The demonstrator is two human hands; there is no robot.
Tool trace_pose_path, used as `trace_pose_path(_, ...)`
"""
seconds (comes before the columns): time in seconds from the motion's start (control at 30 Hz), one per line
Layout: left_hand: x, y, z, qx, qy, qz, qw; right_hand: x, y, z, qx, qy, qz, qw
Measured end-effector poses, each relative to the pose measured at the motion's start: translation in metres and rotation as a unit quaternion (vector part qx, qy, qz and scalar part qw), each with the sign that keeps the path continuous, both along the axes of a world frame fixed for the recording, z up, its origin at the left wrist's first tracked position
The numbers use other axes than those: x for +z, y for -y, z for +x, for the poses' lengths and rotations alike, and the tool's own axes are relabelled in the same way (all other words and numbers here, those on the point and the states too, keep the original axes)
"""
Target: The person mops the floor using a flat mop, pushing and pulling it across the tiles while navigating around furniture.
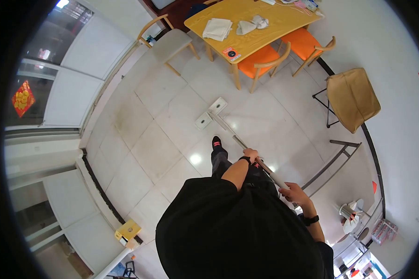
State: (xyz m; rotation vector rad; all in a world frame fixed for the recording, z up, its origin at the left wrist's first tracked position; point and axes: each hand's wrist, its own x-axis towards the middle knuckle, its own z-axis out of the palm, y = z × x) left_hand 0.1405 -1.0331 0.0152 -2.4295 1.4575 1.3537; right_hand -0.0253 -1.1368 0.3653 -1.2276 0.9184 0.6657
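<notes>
A flat mop (203, 121) with a white rectangular head rests on the tiled floor ahead of my feet. Its long handle runs back diagonally toward my right side. My left hand (251, 155) is wrapped round the middle of the handle. Farther up, near the handle's top end, my right hand (293, 193) grips it as well. Dark bands circle both wrists. One dark shoe with pink laces (217, 143) stands just behind the mop head.
Ahead is a wooden table (195, 21) with folded cloths (217, 29). Orange chairs (257, 60) and a grey-seated chair (172, 45) surround it. A tan folding chair (354, 97) stands right, near a metal-framed table (344, 181). At lower left sits a yellow box (128, 229).
</notes>
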Motion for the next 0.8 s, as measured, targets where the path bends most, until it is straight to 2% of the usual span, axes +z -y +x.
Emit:
trace_pose_path(0.07,0.035,-0.037,0.052,0.011,0.003,-0.095,0.995,-0.017,-0.016,0.035,0.013,0.017,0.023,1.0)
trace_pose_path(0.17,0.023,-0.085,0.126,0.065,0.016,-0.106,0.992,-0.033,-0.043,0.113,0.038,0.014,0.037,0.998)
trace_pose_path(0.23,0.005,-0.124,0.179,0.126,0.006,-0.108,0.986,-0.052,-0.07,0.169,0.096,0.029,-0.017,0.995)
trace_pose_path(0.33,-0.002,-0.182,0.254,0.231,0.017,-0.128,0.964,-0.097,-0.116,0.249,0.227,0.171,-0.114,0.952)
trace_pose_path(0.37,-0.006,-0.204,0.278,0.381,-0.092,-0.153,0.907,-0.104,-0.132,0.275,0.261,0.222,-0.138,0.929)
trace_pose_path(0.4,-0.008,-0.222,0.299,0.517,-0.195,-0.17,0.815,-0.091,-0.146,0.307,0.255,0.165,-0.125,0.945)
trace_pose_path(0.43,0.007,-0.232,0.32,0.58,-0.199,-0.153,0.775,-0.078,-0.16,0.338,0.25,0.108,-0.112,0.956)
trace_pose_path(0.47,0.025,-0.241,0.339,0.638,-0.2,-0.135,0.731,-0.088,-0.175,0.356,0.251,0.148,-0.141,0.946)
trace_pose_path(0.53,0.023,-0.265,0.368,0.704,-0.231,-0.133,0.659,-0.101,-0.199,0.386,0.25,0.184,-0.169,0.935)
trace_pose_path(0.6,0.028,-0.276,0.389,0.792,-0.258,-0.113,0.541,-0.107,-0.21,0.412,0.295,0.134,-0.143,0.935)
trace_pose_path(0.67,0.022,-0.288,0.389,0.803,-0.264,-0.144,0.515,-0.097,-0.213,0.423,0.29,0.097,-0.108,0.946)
trace_pose_path(0.73,0.018,-0.296,0.382,0.703,-0.187,-0.237,0.645,-0.097,-0.213,0.426,0.281,0.061,-0.073,0.955)
trace_pose_path(0.8,0.009,-0.28,0.387,0.84,-0.276,-0.125,0.451,-0.115,-0.204,0.41,0.293,0.162,-0.181,0.924)
